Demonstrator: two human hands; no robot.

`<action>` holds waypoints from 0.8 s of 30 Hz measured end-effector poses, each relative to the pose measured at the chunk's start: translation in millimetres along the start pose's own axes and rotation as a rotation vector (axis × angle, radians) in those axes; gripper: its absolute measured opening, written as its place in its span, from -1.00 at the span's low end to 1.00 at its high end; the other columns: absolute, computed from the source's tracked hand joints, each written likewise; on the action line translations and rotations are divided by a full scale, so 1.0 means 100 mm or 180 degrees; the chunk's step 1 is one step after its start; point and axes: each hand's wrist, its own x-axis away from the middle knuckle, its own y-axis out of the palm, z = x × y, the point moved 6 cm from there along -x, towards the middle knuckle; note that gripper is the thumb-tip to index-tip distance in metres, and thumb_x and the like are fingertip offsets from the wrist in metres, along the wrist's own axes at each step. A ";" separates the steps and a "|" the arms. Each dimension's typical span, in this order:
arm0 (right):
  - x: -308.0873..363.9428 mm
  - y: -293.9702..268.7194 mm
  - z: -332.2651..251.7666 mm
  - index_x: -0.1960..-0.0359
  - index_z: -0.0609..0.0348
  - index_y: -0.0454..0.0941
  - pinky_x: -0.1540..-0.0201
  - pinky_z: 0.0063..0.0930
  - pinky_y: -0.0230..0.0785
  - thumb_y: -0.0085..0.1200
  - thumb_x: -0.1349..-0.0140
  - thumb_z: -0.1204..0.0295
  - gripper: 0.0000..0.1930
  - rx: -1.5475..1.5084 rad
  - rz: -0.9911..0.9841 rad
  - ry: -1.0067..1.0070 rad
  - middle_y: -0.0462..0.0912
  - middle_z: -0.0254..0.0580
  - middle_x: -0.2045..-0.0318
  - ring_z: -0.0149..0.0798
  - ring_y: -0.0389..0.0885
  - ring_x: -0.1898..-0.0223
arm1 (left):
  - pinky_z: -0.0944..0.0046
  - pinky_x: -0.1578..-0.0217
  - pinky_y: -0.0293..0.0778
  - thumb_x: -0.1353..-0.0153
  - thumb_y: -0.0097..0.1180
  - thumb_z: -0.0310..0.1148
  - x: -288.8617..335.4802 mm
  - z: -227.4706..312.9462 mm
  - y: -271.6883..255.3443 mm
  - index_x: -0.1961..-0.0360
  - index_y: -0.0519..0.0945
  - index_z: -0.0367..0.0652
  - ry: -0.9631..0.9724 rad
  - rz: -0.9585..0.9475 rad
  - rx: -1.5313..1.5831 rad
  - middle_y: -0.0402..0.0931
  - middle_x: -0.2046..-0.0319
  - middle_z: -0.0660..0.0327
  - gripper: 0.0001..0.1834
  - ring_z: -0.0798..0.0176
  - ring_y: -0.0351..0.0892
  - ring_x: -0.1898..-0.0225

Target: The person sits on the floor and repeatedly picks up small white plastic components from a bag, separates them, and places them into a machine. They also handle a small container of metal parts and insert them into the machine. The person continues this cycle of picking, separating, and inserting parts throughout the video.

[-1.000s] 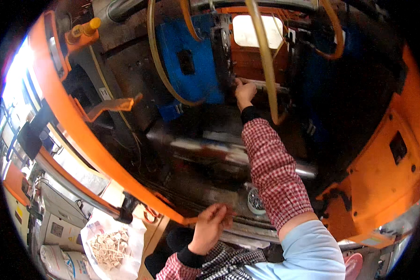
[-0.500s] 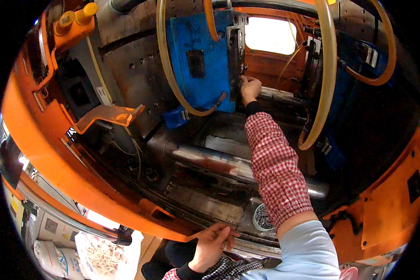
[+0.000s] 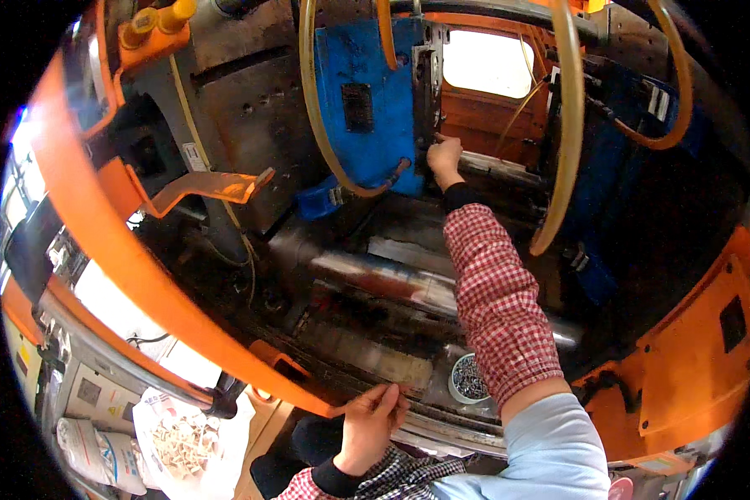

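Observation:
My right arm, in a red-checked sleeve, reaches deep into the machine. The right hand (image 3: 446, 158) is at the lower right edge of a blue mould half (image 3: 362, 100), its fingers curled together against the dark metal mould face (image 3: 429, 92). What they hold, if anything, is hidden. Near the front rail of the machine, my left hand (image 3: 368, 429) has thumb and fingers pinched together; anything between them is too small to make out. Between my forearms stands a small round cup (image 3: 468, 380) filled with small metal pieces.
Hoses (image 3: 565, 133) hang in front of both mould halves. A shiny tie bar (image 3: 383, 279) runs across below. An orange frame (image 3: 158, 283) curves along the left, with an orange bracket (image 3: 208, 187). Outside it, a white bag (image 3: 233, 442) holds beige plastic parts.
The view has shifted slightly. My right hand stays at the mould's edge with its fingers moved a little. My left hand has turned, its fingers drawn in closer together.

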 end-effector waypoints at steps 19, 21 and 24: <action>2.99 -1.64 -1.84 0.40 0.28 0.64 0.32 -0.34 0.44 0.22 0.00 0.40 -0.81 -0.0098 -0.3935 -0.1816 0.63 0.02 0.45 -0.02 0.61 0.40 | 0.46 0.59 0.09 -0.37 -0.15 -0.24 -0.29 0.37 0.17 0.32 0.42 -0.25 0.0505 -0.0496 0.1579 0.29 0.61 0.30 -0.73 0.44 0.17 0.63; 2.92 -1.57 -1.87 0.43 0.28 0.64 0.32 -0.34 0.45 0.20 -0.01 0.43 -0.84 -0.0280 -0.3893 -0.1854 0.63 0.02 0.46 -0.03 0.62 0.40 | 0.44 0.53 0.17 -0.36 -0.14 -0.30 -0.31 0.40 0.15 0.24 0.44 -0.28 0.0568 -0.0714 0.1675 0.36 0.55 0.26 -0.76 0.42 0.24 0.58; 2.22 -1.33 -1.65 0.48 0.28 0.62 0.35 -0.40 0.45 0.13 -0.05 0.50 -0.91 -0.0415 -0.2002 -0.1817 0.64 -0.01 0.46 -0.20 0.64 0.43 | 0.39 0.34 0.34 -0.34 -0.12 -0.39 -0.34 0.32 0.05 0.11 0.45 -0.34 0.0581 -0.0126 0.1286 0.46 0.37 0.16 -0.76 0.33 0.38 0.40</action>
